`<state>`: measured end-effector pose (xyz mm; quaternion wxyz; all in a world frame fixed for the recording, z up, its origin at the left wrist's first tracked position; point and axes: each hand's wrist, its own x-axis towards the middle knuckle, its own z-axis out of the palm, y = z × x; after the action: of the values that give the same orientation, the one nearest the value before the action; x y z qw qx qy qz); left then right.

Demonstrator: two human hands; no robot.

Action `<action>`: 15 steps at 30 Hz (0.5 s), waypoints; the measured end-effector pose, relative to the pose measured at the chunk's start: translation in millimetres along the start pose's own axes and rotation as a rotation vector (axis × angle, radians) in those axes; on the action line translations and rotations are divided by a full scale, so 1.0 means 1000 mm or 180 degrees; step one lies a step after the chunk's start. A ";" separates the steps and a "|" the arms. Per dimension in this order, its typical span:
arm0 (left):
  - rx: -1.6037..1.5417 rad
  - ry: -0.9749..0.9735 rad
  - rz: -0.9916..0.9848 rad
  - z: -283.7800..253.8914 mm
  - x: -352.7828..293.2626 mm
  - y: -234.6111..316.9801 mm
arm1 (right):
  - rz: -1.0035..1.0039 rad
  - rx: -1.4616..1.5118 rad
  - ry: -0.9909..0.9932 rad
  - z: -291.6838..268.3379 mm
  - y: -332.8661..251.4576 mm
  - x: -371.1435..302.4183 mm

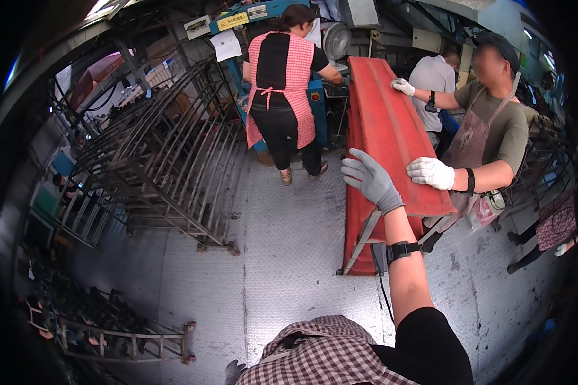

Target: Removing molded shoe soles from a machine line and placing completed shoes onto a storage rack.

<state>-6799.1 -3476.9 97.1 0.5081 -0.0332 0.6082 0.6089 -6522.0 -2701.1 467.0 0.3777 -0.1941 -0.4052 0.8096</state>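
My right hand (371, 181), in a grey glove, reaches forward with its fingers stretched out and apart. It is over the near left edge of a tall rack with red cloth-covered shelves (392, 128); whether it touches the cloth I cannot tell. Nothing is held in it. Low at the bottom edge, beside my checked apron (327, 359), a small part of my gloved left hand (234, 372) shows, its fingers mostly hidden. Across the rack a co-worker in white gloves (430, 173) rests both hands on the red top.
Metal tube racks (167, 160) stand at the left, and a low rack (122, 340) lies nearer. Another person in a pink checked apron (298, 90) works at a blue machine (318, 109), near a fan (336, 42). The floor (289, 256) is patterned metal plate.
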 end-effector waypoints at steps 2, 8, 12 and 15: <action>0.0058 0.0031 -0.0002 -0.010 -0.006 0.013 | 0.0046 0.0016 0.0113 0.003 -0.002 -0.001; 0.0636 0.1032 -0.0855 0.026 0.006 0.032 | -0.0069 0.0034 -0.0098 0.003 0.006 0.006; 0.1280 0.1382 -0.1171 0.074 -0.007 0.067 | -0.0094 -0.0028 0.0007 -0.001 0.003 0.001; 0.0773 0.1485 -0.1200 0.082 -0.014 0.070 | -0.0026 0.0117 0.0091 -0.003 0.004 0.005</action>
<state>-6791.4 -3403.2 176.9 0.4591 -0.2231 0.7596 0.4030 -6525.1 -2697.3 461.9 0.3903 -0.1971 -0.3856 0.8125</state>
